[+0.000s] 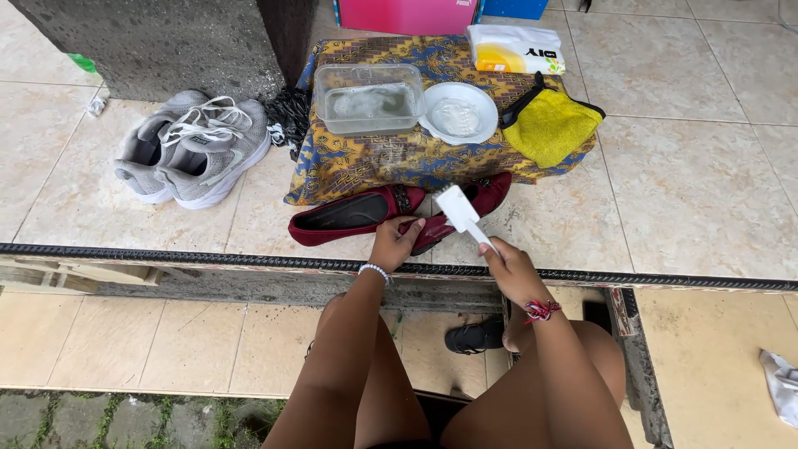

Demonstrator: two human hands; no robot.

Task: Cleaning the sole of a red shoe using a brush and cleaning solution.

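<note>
Red flat shoe held for brushing, centre of frame.
Left hand [396,241] closed on the shoe [465,212], likely light, flexible; best held along its side. Right hand [509,268] wrapped around the white brush [460,209], bristles on the shoe.

I count two dark red flat shoes [357,214] on the tile. Two grey sneakers [191,145] at left. One clear plastic tub [366,100], one white bowl [458,113], one yellow cloth [550,125], one white brush [462,213], one patterned cloth [374,158] under them. One black sandal [474,336] below. Two boxes at top: one pink [407,15], one blue [514,7]. One white packet [515,48].
</note>
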